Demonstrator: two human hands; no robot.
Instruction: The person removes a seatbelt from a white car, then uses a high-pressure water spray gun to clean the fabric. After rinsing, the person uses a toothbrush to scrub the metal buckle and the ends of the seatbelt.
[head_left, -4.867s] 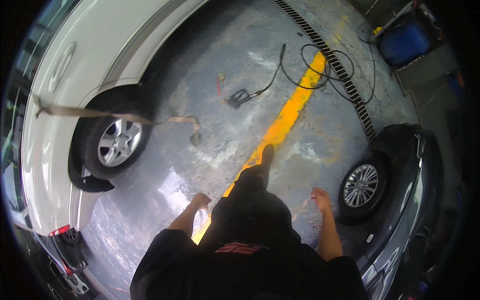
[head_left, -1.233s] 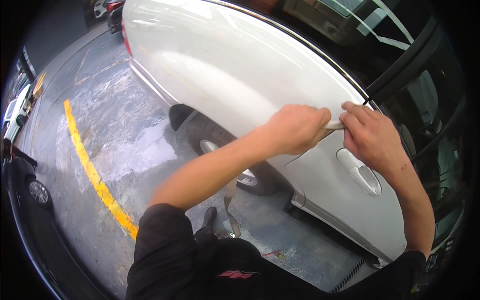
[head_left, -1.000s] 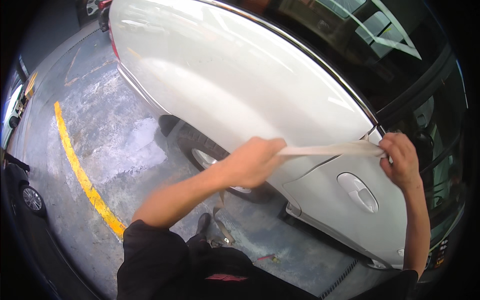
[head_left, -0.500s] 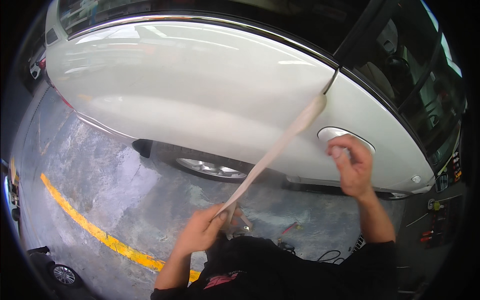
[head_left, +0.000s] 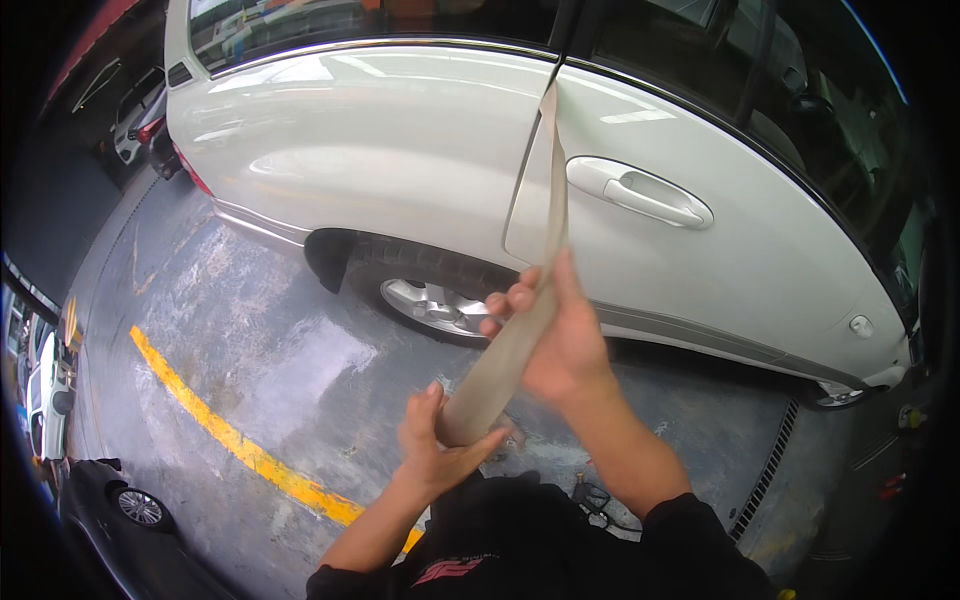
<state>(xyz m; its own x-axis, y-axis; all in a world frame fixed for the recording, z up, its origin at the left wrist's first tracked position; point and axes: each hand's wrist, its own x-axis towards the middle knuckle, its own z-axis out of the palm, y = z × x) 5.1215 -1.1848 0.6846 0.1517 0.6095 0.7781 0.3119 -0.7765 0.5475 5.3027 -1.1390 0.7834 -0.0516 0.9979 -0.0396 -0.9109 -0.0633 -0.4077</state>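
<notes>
Our right hand (head_left: pixel 565 345) has moved from near the door handle (head_left: pixel 655 198) onto the pale strap (head_left: pixel 502 365), so now both hands are on it. The left hand (head_left: pixel 428 445) is closed on its lower part, and the right one curls behind its middle, how firmly we cannot tell. Farther away, the strap reaches the top of the door gap (head_left: pixel 519 182) on the white car (head_left: pixel 400 150).
</notes>
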